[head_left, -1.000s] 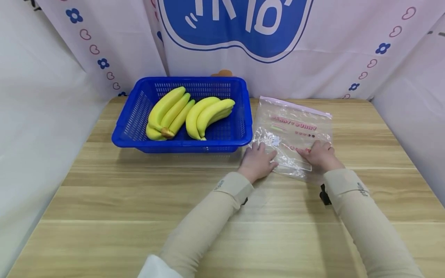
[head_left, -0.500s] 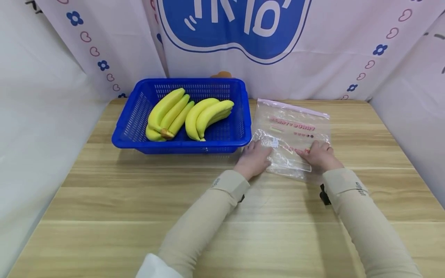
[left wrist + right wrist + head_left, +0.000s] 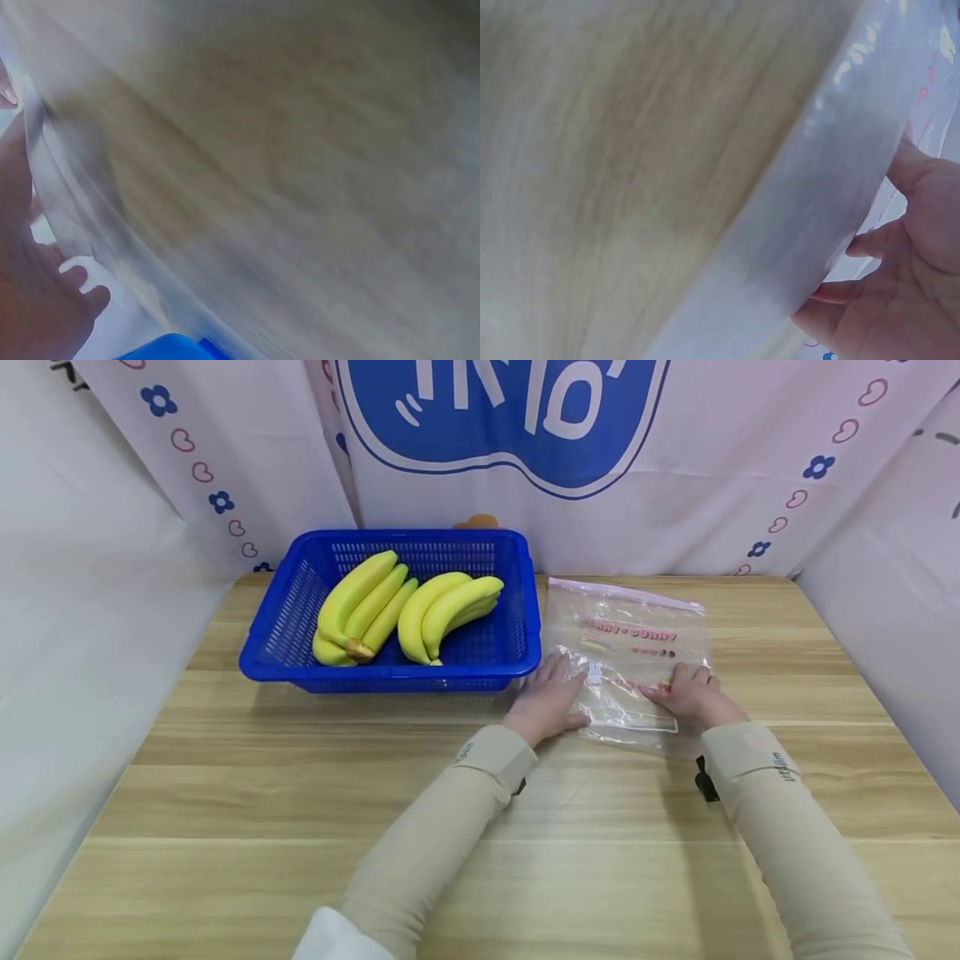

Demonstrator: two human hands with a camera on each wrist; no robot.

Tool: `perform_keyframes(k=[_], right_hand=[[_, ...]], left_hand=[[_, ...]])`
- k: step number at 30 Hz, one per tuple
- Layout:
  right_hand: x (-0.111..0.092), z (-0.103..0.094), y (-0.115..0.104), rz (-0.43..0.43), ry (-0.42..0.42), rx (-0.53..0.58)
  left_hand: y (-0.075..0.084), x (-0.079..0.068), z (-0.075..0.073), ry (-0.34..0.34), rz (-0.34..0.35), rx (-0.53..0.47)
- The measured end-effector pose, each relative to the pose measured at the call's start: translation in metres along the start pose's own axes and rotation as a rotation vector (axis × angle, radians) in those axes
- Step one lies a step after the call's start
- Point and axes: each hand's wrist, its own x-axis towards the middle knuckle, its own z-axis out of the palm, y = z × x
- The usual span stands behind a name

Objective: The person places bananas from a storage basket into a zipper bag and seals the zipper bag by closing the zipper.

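Wood-grain surface [image 3: 247, 827] is the biggest thing in front of me, after it the white cloth [image 3: 720, 518] hung behind, blue shape and hearts printed on it. Two beige sleeves [image 3: 431, 847] come in over the near edge. Blue plastic basket [image 3: 420, 672] sits at the back, left of centre, upright. Clear zip bag [image 3: 626, 647] lies flat on the surface just right of the basket, zip end away from the person, slightly skewed. Two bunches of yellow bananas [image 3: 369, 610] are in the basket, side by side, one left, one right. Left hand [image 3: 546, 700] rests on the bag's left edge, fingers spread and fairly straight, thumb out, right by the basket's near right corner. Right hand [image 3: 693, 697] is on the bag's right edge, thumb pointing inward, fingers a bit bent and touching the film; can't tell if it pinches it. Pale pink zip strip [image 3: 626, 593] runs along the far edge, pink lettering [image 3: 630, 629] below, then a small white rabbit print [image 3: 595, 673] near the left thumb.
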Motion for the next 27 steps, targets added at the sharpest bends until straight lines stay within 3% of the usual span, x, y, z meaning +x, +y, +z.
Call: perform_keyframes(k=[6,11,27], right_hand=[[-0.001,-0.004,0.003,-0.031,-0.025,-0.002],[-0.001,-0.004,0.005,-0.049,-0.019,-0.027],[-0.002,-0.005,0.014,-0.079,-0.01,0.025]], left_hand=[[0.001,0.004,-0.001,-0.048,0.085,0.091],[0.001,0.003,-0.001,-0.101,0.115,0.118],[0.005,0.004,-0.006,-0.162,0.112,0.106]])
